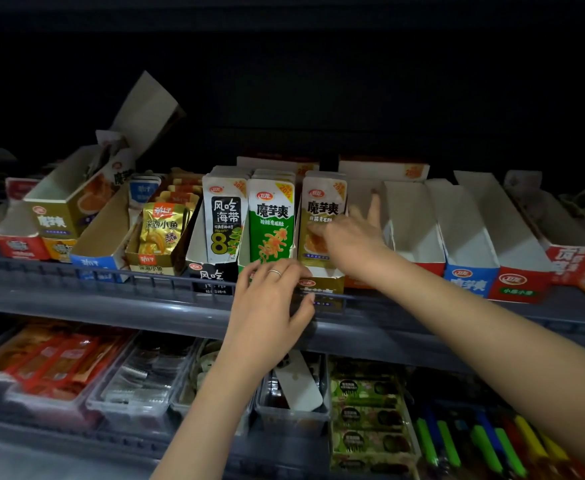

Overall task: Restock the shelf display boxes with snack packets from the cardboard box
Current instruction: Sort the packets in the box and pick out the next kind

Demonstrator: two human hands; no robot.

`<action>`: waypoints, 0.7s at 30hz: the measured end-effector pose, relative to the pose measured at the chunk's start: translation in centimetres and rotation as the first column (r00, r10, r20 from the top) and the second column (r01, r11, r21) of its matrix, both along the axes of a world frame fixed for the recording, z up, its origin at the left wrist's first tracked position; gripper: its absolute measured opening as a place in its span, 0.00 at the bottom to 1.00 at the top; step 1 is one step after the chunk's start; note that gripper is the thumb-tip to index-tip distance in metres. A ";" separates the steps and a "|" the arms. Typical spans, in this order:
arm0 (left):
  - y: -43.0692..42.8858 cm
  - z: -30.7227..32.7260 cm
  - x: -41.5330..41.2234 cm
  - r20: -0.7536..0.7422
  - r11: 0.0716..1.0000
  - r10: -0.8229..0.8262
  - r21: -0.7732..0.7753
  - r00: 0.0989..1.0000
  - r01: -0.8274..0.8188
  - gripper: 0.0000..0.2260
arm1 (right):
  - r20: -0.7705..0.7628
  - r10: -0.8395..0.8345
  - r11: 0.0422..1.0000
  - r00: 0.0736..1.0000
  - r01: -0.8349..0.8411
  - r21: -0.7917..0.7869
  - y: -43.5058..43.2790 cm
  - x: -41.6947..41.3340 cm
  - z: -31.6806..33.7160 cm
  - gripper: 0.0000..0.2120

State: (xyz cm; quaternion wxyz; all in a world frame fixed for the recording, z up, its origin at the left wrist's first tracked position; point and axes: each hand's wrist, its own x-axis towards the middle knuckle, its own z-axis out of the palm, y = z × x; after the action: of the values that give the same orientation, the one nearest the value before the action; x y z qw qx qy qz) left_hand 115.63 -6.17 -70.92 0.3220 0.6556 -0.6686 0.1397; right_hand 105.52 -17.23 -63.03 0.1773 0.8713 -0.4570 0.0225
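Front tan snack packet (320, 206) stands upright at the head of its row in the gold display box (329, 285). Right grip (350, 244) is open, fingers spread, fingertips (315, 230) on the packet's face. It is motion-blurred, so can't tell if anything is pinched.

Left grip (270, 299) sits below and left of the right grip. Fingers lie fairly straight across the front lips of the gold box and the green box (244, 258), thumb against the gold box front at the shelf rail (111, 271). Holds nothing. Ring (275, 273) on one finger.

Shelf is grey with a low front rail. Space above it is dark.

Left of the right grip:
- green packets (271, 220), upright in the green box
- black-and-white packets (223, 216) in a black box (211, 275)
- gold fish packets (161, 230), further left
- a gold box (59, 216) lying tilted on top of other boxes

Right of the right grip: a white-walled box (412, 230), a blue-fronted box (468, 278) and a red-fronted box (523, 282), all showing bare insides.

Below both grips, lower shelf: clear bins (138, 382) of packets, dark-green packs (367, 410), and coloured stick-shaped items (474, 441) too small to identify.
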 end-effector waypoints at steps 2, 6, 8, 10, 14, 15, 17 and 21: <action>0.0 -0.1 0.1 0.003 1.000 -0.002 -0.002 1.000 0.002 0.15 | 0.034 -0.006 0.999 0.999 0.005 0.031 -0.1 0.0 -0.1 0.27; 0.1 -0.2 0.5 0.017 0.999 -0.036 -0.011 0.999 0.036 0.17 | 0.149 0.022 1.000 0.989 -0.025 0.016 0.2 -0.3 -0.1 0.27; 0.3 -0.3 0.8 0.032 0.998 -0.054 -0.016 0.998 0.054 0.18 | 0.226 0.056 0.998 0.972 -0.057 -0.001 0.8 -0.8 -0.4 0.25; 0.7 -0.3 0.9 0.060 0.998 -0.045 -0.034 0.997 0.047 0.20 | 0.350 0.118 0.993 0.929 -0.118 -0.022 1.4 -1.6 -0.8 0.21; 2.6 -0.1 0.4 0.125 0.993 -0.084 -0.077 0.989 0.094 0.18 | 0.620 0.360 0.933 0.697 -0.291 -0.214 3.0 -3.8 -2.2 0.11; 3.3 -0.1 0.3 0.148 0.989 -0.114 -0.076 0.982 0.126 0.17 | 0.653 0.419 0.907 0.631 -0.330 -0.263 3.5 -4.5 -2.7 0.11; 4.8 -0.5 -0.1 0.187 0.982 -0.177 -0.029 0.966 0.186 0.14 | 0.655 0.526 0.844 0.542 -0.423 -0.329 4.8 -5.8 -3.6 0.10; 8.3 -2.9 -1.2 0.248 0.955 -0.282 0.167 0.927 0.246 0.13 | 0.584 0.647 0.723 0.491 -0.639 -0.264 7.9 -8.1 -7.3 0.08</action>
State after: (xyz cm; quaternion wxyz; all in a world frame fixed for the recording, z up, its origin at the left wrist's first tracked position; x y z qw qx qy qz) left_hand 114.45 2.14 -73.78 0.1996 0.5545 -0.7961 0.1379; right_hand 97.44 -9.28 -70.30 -0.0057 0.9137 -0.1305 0.3849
